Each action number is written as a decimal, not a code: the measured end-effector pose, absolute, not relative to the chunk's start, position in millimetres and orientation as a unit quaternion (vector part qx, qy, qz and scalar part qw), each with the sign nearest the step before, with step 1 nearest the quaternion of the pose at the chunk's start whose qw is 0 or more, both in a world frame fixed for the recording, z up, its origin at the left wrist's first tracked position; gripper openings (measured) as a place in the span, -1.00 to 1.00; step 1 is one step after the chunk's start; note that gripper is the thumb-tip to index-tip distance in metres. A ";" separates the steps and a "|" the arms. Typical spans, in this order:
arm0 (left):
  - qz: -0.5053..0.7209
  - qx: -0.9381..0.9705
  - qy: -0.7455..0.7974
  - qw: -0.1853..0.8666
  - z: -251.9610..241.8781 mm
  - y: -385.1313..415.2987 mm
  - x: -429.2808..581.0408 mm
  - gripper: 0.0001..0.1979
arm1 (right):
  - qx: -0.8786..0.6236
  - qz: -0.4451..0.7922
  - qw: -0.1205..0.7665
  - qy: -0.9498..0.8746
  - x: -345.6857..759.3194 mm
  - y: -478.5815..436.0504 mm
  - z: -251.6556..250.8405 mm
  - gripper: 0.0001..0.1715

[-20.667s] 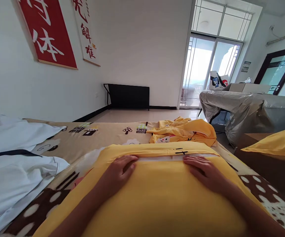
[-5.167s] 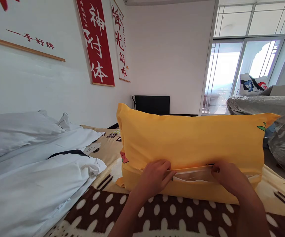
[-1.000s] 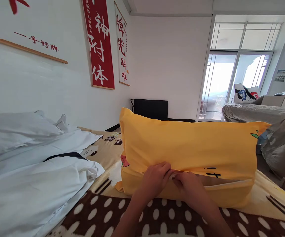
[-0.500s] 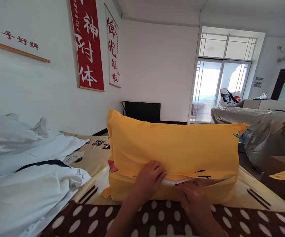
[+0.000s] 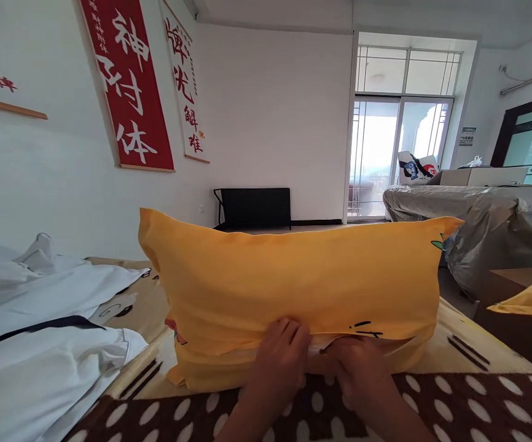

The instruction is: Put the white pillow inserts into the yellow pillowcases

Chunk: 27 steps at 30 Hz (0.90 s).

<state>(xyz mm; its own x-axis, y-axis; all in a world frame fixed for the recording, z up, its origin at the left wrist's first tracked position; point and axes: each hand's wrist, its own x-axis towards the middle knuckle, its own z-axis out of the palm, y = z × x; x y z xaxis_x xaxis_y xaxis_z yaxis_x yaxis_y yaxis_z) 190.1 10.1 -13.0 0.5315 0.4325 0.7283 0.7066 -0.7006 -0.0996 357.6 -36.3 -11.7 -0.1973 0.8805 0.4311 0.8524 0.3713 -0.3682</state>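
Observation:
A yellow pillow (image 5: 293,276) in its case stands on its long edge on the bed, the open seam facing me along the bottom. My left hand (image 5: 281,362) is closed on the case's opening near the middle, fingers curled over the fabric edge. Just to its right, my right hand (image 5: 357,368) is also closed, pinching the seam where a strip of white lining shows. Both hands nearly touch each other. Whatever the right fingertips pinch is too small to name beyond the seam.
A brown sheet with white dots (image 5: 454,405) covers the bed. White bedding (image 5: 40,331) is heaped at the left. Another yellow pillow (image 5: 531,301) lies at the right on a dark stand. A furniture piece under grey plastic (image 5: 478,215) stands beyond, near glass doors.
The view has swung right and the pillow now sits wider across the frame. My hands stay together at the seam; the white gap in the opening looks shorter than half a second ago.

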 end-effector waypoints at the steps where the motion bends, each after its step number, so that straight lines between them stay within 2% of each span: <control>1: -0.361 -0.847 -0.330 0.208 -13.6 10.8 190.0 -0.83 | -0.574 0.024 0.287 -0.767 361.2 -37.6 -8.2 -0.67; 9: -0.415 -0.822 -0.311 0.234 -19.2 22.5 185.8 -0.84 | -0.613 0.075 0.255 -0.743 388.3 -37.7 12.2 -0.65; 21: -0.443 -0.803 -0.304 0.258 -22.6 35.2 182.8 -0.88 | -0.572 0.109 0.297 -0.757 421.3 -18.6 7.5 -0.55; 27: -0.463 -0.799 -0.297 0.244 -21.5 41.5 175.4 -0.87 | -0.581 0.089 0.309 -0.748 438.9 -14.5 6.7 -0.54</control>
<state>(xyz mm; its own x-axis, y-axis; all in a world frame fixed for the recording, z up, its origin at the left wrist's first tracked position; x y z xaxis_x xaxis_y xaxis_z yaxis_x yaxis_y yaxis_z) 175.4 41.5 -21.5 0.3954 0.2487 0.8842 0.7007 -0.7041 -0.1153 438.9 -14.5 6.7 -0.1340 0.9238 0.3586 0.8137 0.3091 -0.4923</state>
